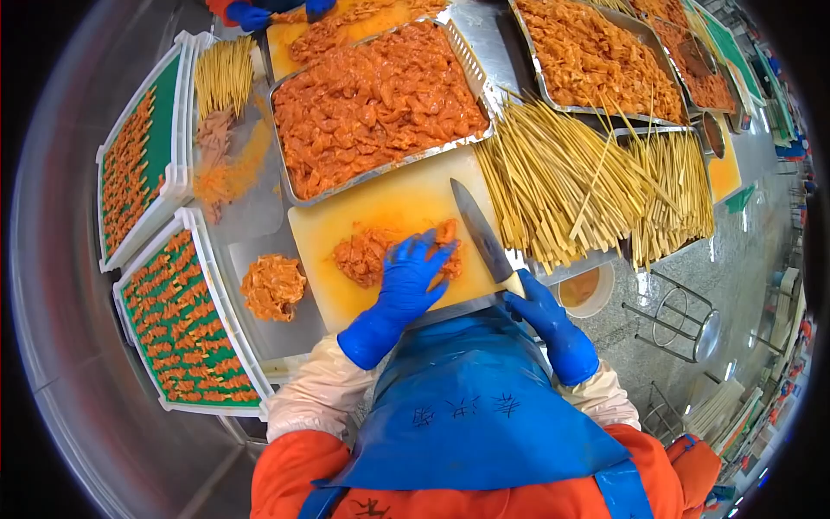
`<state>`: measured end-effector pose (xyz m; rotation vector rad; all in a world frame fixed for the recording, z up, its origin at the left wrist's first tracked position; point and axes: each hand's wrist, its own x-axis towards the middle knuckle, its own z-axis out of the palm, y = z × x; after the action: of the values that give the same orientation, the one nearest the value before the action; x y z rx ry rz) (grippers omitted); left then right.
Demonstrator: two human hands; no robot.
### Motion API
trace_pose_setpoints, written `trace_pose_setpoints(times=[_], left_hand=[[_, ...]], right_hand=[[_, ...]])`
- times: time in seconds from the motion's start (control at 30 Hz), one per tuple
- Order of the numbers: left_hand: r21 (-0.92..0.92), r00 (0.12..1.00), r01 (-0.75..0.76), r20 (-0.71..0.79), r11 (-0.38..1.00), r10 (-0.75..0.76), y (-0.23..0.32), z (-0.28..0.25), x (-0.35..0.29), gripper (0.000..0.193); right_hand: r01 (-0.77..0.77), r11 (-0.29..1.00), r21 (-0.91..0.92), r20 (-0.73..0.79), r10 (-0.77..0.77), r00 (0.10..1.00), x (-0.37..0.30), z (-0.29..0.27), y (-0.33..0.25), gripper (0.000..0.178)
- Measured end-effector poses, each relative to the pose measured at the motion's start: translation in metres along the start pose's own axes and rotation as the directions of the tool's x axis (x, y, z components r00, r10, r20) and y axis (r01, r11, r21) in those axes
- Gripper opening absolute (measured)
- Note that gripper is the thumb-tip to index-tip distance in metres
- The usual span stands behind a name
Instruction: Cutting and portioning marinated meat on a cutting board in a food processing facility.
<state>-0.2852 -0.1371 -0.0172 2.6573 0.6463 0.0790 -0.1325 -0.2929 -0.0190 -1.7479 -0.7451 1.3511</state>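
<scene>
1. Broadly, the shallow rectangular silver metal tray is heaped with wet, orange-red meat pieces; its load looks heavy, its walls stiff.
2. Loosely fanned pale-yellow wooden skewers lie to the right: thin, straight, dry-looking rods, probably light and brittle.
3. The yellowed, flat, rectangular cutting board lies in front of the tray, its smooth surface stained orange.
4. On the board, partly beneath the left hand, sits a small orange-red mound of raw meat. It should be soft, slippery and yielding; a broad hold from above or around its sides would suit it better than a fingertip pinch.
5. The blue-gloved left hand lies palm down on the mound, fingers slightly spread.
6. The blue-gloved right hand is curled about a handle at the board's edge; exact finger placement is partly hidden.
7. The long, tapered steel knife with a pale handle lies with its blade over the board: rigid, presumably sharp, best held by its handle.
</scene>
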Motion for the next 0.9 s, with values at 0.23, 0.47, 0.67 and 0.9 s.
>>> trace_pose_setpoints(times=[0.23,0.47,0.67,0.9], left_hand=[[-0.317,0.921,0.182,-0.276,0.931,-0.274,0.000,0.030,0.023,0.039],[-0.325,0.992,-0.020,-0.124,0.945,-0.022,-0.022,0.035,0.023,0.036],[-0.466,0.898,0.062,-0.359,0.882,-0.253,-0.003,0.037,0.016,0.037],[-0.313,0.933,0.200,-0.227,0.928,-0.278,-0.007,0.049,0.025,0.032]], right_hand=[[-0.171,0.985,0.022,-0.023,0.172,0.985,-0.005,0.010,-0.010,0.029],[0.010,0.939,-0.345,-0.152,-0.067,0.986,-0.016,0.007,-0.013,0.029],[-0.014,0.781,-0.625,-0.078,-0.045,0.996,-0.001,0.024,-0.013,0.025],[-0.055,0.716,-0.696,-0.143,-0.064,0.988,0.013,0.044,-0.018,0.020]])
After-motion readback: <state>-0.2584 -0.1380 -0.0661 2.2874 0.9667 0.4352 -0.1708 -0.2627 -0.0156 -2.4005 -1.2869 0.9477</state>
